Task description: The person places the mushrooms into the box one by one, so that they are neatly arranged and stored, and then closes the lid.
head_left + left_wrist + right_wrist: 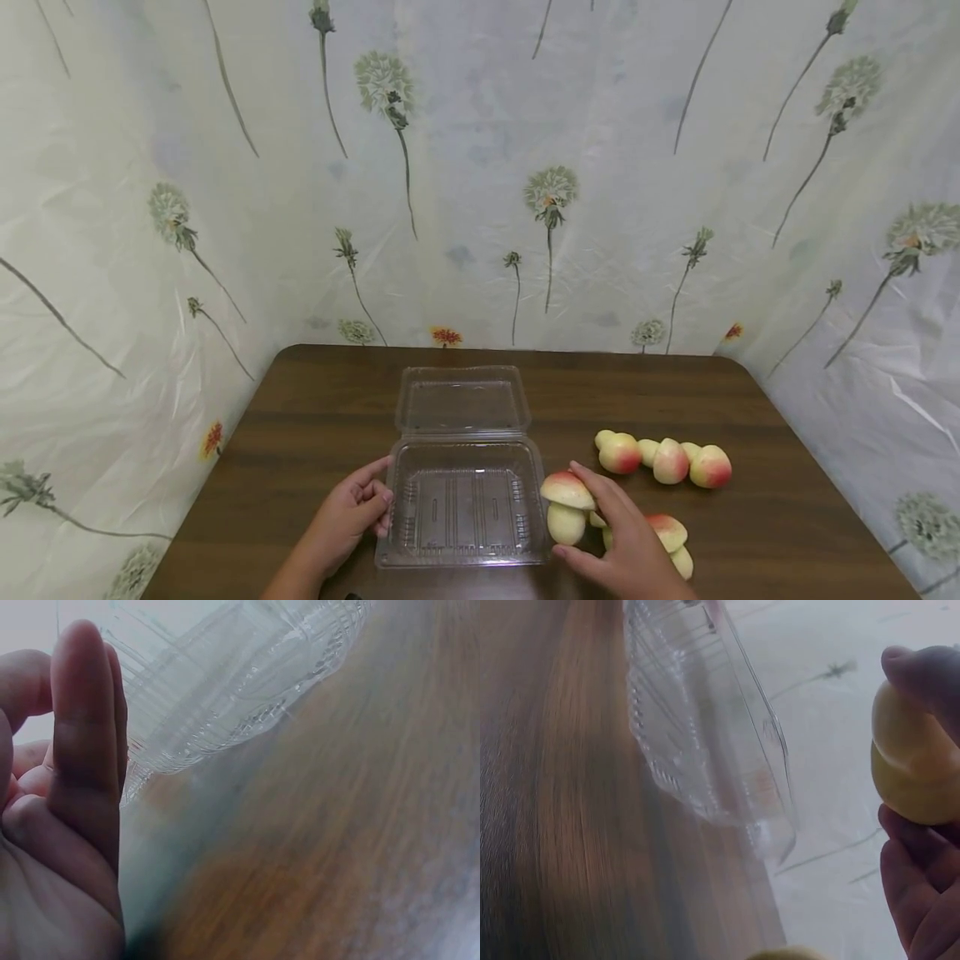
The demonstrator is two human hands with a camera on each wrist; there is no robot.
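Observation:
An open clear plastic clamshell box [457, 560] lies on the table, its lid [462, 406] folded back away from me. My left hand [347, 510] is at the box's left side, with loosely bent fingers touching its rim and wall. A toy mushroom [566, 492] with a red-and-yellow cap and pale yellow stem is held in my right hand [626, 542], between thumb and fingers. It stands roughly upright just beside the box's right rim. The right wrist view shows the same mushroom [907, 761] in the grip, apart from the box [697, 727].
Three similar mushrooms [670, 461] lie in a row at the right. More mushrooms [667, 532] lie beside and partly behind my right hand. The brown wooden table [322, 417] meets a dandelion-print curtain [465, 167] at its back edge. Something small and dark [353, 597] shows at the bottom edge.

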